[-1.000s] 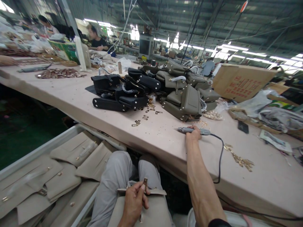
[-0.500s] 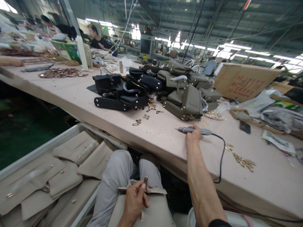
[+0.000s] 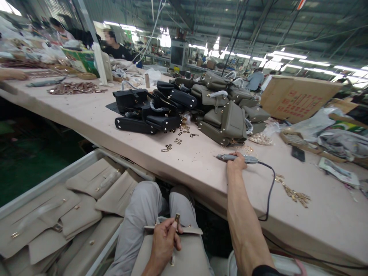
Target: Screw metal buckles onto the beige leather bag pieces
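Observation:
Between the thumb and fingers of my left hand [image 3: 164,240] is a small gold metal plate [image 3: 177,218], pinched upright. Under that hand a beige handbag [image 3: 185,253] rests on my lap, a gold fitting showing near its flap. My right hand [image 3: 237,162] reaches out over the table, its fingers wrapped around a grey electric screwdriver [image 3: 250,159]. The tool lies along the tabletop with its tip to the left and a black cord [image 3: 271,191] curving down from its back end.
Black handbags [image 3: 149,111] and olive handbags [image 3: 227,119] are heaped ahead, with loose gold plates [image 3: 178,142] before them. More gold pieces [image 3: 296,196] lie right of the cord. A bin of beige bags [image 3: 83,214] stands at my left. A cardboard box [image 3: 299,97] and phone [image 3: 298,154] are rightward.
Both hands keep practically the same place and grip. The view has shifted very slightly, and a person in the background has moved a little to the left.

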Demonstrator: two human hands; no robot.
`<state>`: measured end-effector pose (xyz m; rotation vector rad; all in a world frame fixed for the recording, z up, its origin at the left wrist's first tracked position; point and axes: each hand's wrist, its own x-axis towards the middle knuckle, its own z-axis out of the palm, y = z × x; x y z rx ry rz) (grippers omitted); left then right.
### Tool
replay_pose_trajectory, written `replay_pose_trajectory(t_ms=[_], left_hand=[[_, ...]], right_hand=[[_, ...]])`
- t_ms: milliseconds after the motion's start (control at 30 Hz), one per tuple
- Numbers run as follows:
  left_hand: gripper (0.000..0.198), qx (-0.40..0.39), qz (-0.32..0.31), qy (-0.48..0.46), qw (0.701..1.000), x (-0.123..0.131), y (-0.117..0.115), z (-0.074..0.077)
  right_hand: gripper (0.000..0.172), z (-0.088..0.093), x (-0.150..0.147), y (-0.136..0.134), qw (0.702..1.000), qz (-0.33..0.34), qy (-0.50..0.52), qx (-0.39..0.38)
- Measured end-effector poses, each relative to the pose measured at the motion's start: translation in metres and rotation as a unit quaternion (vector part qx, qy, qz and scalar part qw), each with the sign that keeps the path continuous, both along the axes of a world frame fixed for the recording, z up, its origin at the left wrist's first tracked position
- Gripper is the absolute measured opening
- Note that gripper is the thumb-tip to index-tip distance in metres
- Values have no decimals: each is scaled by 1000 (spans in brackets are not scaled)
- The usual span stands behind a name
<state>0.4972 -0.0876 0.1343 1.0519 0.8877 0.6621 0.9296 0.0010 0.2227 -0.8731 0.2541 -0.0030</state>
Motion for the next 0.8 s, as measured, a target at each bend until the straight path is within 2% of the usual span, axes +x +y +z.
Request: replay_pose_trajectory(t_ms=[267, 500, 700, 800], left_hand=[[51, 2, 3, -6, 1000, 0, 0, -3], [51, -1, 1, -4, 1000, 0, 0, -1], [56, -10, -32, -7, 999, 1, 3, -3], [52, -23, -28, -26, 999, 2, 3, 1]], right_hand=[[42, 1, -1, 0, 1000, -5, -12, -18], [42, 7, -6, -2, 1000, -6, 10, 4], [40, 33, -22, -11, 998, 40, 3, 38], [31, 50, -37, -27, 995, 87, -14, 41]])
